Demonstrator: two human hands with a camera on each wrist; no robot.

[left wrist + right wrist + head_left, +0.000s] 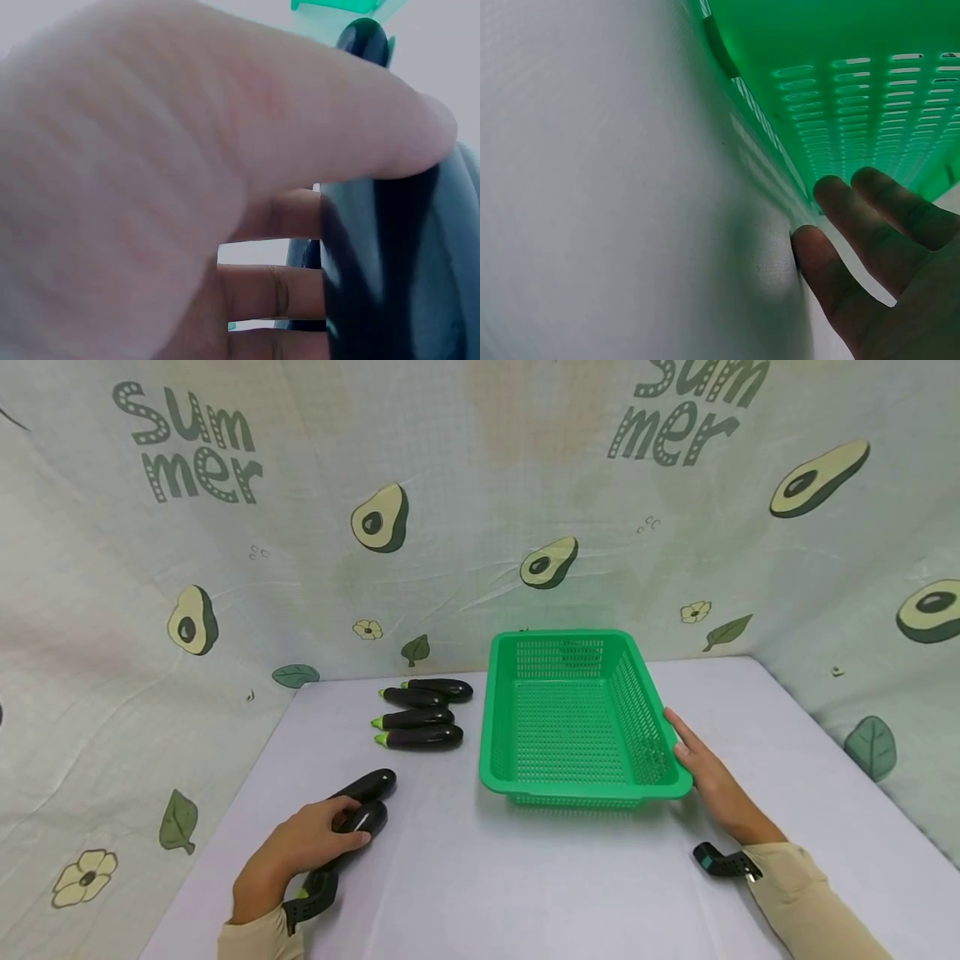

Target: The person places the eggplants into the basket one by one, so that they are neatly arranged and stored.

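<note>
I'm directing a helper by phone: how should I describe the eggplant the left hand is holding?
Start at the green basket; to its left, closer to the person, is the left hand. Under it is the nearer eggplant. Unlike the farther eggplant beside it, this one is gripped between thumb and fingers.

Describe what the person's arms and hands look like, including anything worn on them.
The left sleeve and right sleeve are long and plain beige. At the wrists, the left band and right band are black and strap-like; the right one shows a small teal patch near its end. The left hand and right hand wear no gloves. No cables show.
</note>
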